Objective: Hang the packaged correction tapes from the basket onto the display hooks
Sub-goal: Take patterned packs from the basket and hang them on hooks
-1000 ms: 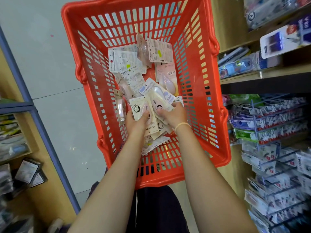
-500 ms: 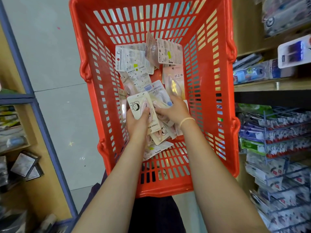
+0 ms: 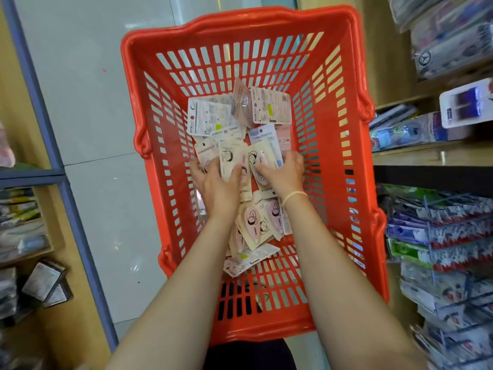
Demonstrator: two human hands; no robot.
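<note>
Since the earlier frame both your hands have shifted farther into the red basket (image 3: 344,145), and more packs lie uncovered near your wrists. Your left hand (image 3: 217,186) grips a cream correction tape pack (image 3: 230,158); your right hand (image 3: 282,174) curls round a second pack (image 3: 260,160) touching it. The loose correction tapes (image 3: 213,117) lie piled just beyond your fingers, display hooks (image 3: 448,231) at right.
</note>
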